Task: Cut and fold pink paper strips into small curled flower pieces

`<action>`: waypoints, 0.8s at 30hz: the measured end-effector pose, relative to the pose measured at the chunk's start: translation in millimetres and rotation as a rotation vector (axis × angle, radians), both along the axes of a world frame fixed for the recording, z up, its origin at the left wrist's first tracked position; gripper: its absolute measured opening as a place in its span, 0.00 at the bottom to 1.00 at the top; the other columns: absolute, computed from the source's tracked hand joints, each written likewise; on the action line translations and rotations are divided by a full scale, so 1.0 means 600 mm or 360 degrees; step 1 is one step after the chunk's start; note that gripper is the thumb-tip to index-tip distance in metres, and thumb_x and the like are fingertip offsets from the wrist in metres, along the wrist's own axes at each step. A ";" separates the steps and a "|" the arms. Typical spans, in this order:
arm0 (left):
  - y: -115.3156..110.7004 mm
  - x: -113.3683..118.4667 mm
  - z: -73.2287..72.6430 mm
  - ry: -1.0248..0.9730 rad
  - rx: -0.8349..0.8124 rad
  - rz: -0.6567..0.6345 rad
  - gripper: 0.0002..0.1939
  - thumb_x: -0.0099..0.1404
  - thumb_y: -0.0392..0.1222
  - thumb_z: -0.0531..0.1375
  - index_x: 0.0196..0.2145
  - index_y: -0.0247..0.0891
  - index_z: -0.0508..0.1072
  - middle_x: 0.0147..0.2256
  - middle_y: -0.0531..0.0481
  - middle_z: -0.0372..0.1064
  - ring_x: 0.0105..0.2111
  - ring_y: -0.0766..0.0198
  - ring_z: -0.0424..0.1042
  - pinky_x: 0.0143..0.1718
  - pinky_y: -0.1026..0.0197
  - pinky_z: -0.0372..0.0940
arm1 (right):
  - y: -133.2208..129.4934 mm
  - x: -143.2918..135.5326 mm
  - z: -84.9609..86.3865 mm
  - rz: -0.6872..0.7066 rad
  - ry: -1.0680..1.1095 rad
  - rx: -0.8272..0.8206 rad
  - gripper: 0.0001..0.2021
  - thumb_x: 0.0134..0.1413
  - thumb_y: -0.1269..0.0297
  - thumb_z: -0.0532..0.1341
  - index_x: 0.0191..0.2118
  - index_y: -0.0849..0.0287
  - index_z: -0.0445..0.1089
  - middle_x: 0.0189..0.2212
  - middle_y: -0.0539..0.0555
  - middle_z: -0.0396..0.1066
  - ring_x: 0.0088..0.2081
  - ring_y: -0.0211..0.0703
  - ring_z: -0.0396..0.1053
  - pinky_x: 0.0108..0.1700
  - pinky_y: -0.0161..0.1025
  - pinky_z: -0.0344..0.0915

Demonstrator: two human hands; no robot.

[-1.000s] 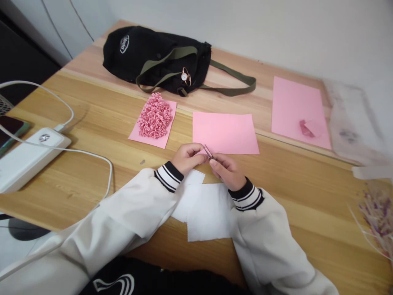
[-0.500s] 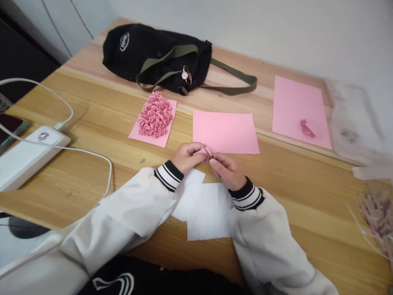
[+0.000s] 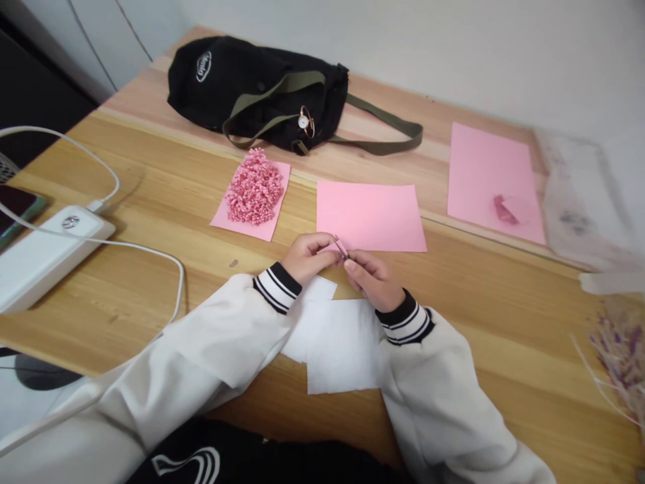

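My left hand (image 3: 310, 259) and my right hand (image 3: 371, 277) meet over the wooden table. Between their fingertips is a small pink strip (image 3: 341, 247) with a thin dark edge; its far parts are hidden by the fingers. Both hands are closed on it, the left from the left side, the right pinching its lower end. Just behind them lies a pink paper sheet (image 3: 371, 215). White sheets (image 3: 343, 346) lie beneath the wrists. To the left, a pile of small pink curls (image 3: 255, 190) rests on a pink card (image 3: 262, 230).
Behind lies a black bag (image 3: 226, 84) with green straps and a watch (image 3: 303, 123) on it. A white power strip (image 3: 55, 252) with cables is at the left. At the right are another pink sheet (image 3: 488, 168), a clear plastic bag (image 3: 579, 195) and dried flowers (image 3: 619, 356).
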State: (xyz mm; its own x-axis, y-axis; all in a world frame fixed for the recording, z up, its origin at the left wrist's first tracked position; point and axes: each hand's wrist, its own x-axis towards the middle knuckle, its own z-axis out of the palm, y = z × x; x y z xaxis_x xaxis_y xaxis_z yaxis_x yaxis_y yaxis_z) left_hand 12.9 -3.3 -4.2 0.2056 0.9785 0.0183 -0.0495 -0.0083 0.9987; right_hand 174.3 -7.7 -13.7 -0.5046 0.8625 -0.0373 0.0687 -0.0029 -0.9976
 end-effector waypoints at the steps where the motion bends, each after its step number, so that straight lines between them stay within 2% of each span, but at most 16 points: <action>1: 0.000 0.000 0.000 -0.0001 -0.0004 0.0002 0.06 0.49 0.39 0.57 0.19 0.34 0.68 0.17 0.55 0.62 0.20 0.70 0.60 0.24 0.65 0.56 | 0.000 0.000 0.000 -0.0002 -0.0004 -0.0005 0.20 0.54 0.45 0.57 0.35 0.59 0.69 0.16 0.45 0.52 0.20 0.33 0.52 0.20 0.32 0.49; 20: 0.000 -0.001 0.005 -0.0016 -0.0061 -0.0023 0.06 0.48 0.39 0.56 0.19 0.34 0.68 0.17 0.55 0.62 0.20 0.71 0.60 0.23 0.65 0.56 | 0.001 0.003 -0.004 0.0021 -0.0048 0.0012 0.21 0.54 0.44 0.56 0.37 0.59 0.70 0.16 0.46 0.52 0.21 0.35 0.54 0.21 0.33 0.51; 24: -0.001 0.000 0.006 -0.0071 -0.0074 -0.0041 0.08 0.50 0.40 0.56 0.18 0.35 0.67 0.16 0.56 0.59 0.19 0.71 0.58 0.23 0.65 0.55 | 0.002 0.003 -0.002 0.0043 -0.0034 0.0022 0.20 0.54 0.45 0.56 0.38 0.58 0.71 0.16 0.46 0.51 0.20 0.35 0.53 0.21 0.33 0.51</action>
State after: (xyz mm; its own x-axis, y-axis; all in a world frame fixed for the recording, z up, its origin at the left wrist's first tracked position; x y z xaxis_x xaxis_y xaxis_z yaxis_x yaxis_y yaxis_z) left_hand 12.7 -3.8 -0.5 0.2306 0.9729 -0.0171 -0.0936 0.0397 0.9948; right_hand 176.1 -6.7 -14.7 -0.5272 0.8490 -0.0365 0.0898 0.0130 -0.9959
